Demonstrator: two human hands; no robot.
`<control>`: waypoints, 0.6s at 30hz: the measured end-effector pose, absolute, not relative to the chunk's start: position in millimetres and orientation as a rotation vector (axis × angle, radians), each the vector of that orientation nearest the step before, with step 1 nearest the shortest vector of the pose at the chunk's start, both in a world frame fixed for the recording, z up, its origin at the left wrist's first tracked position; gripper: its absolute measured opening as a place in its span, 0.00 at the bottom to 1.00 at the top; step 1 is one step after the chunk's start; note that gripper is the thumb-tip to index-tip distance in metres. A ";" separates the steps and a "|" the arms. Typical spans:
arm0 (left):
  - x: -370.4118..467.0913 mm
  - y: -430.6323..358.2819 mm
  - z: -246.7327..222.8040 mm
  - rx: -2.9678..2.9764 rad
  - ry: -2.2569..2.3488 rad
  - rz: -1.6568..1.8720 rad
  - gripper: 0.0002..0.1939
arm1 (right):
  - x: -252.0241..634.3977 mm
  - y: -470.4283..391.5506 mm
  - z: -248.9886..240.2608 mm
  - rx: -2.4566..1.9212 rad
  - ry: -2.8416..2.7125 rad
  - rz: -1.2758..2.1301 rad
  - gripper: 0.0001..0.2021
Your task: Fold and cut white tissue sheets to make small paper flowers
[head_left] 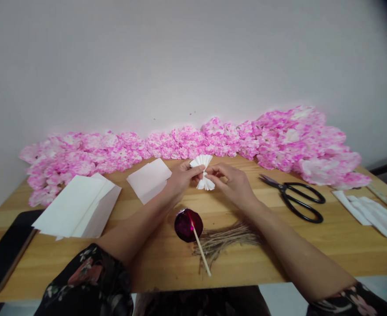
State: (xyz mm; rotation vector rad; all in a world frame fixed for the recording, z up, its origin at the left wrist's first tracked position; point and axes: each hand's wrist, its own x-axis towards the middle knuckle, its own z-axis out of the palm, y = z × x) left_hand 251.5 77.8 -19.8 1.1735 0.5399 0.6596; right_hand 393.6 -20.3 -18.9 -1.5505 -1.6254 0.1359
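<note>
A white pleated paper bow (204, 182), pinched in at its middle and fanned out at both ends, is held above the middle of the table. My left hand (183, 177) grips it from the left, thumb across the pleats. At the narrow waist, the fingers of my right hand (230, 180) are closed; whether they also hold a string there is too small to tell. Below my hands sits a small dish of dark magenta liquid (183, 226) with a wooden stick (201, 250) resting in it. Beside the dish lies a bundle of brown twine strands (233, 235), partly under my right forearm.
Pink-and-white paper flowers (186, 141) line the wall side. At left are a black phone (10, 250), a stack of white paper (77, 206) and smaller paper sheets (150, 179). Black-handled scissors (295, 197), white folded cloth or paper (371, 215) and a ruler-like strip (386, 199) lie right.
</note>
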 end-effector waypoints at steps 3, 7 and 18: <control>252.0 75.5 -19.2 1.162 0.556 0.680 0.16 | 392.1 -21.0 -17.1 -1.560 -1.599 0.174 0.05; 252.8 72.4 -18.9 1.139 0.576 0.711 0.15 | 389.6 -21.4 -15.3 -1.590 -1.550 0.246 0.05; 254.2 71.1 -22.0 1.129 0.589 0.743 0.16 | 390.4 -20.8 -11.3 -1.581 -1.583 0.315 0.05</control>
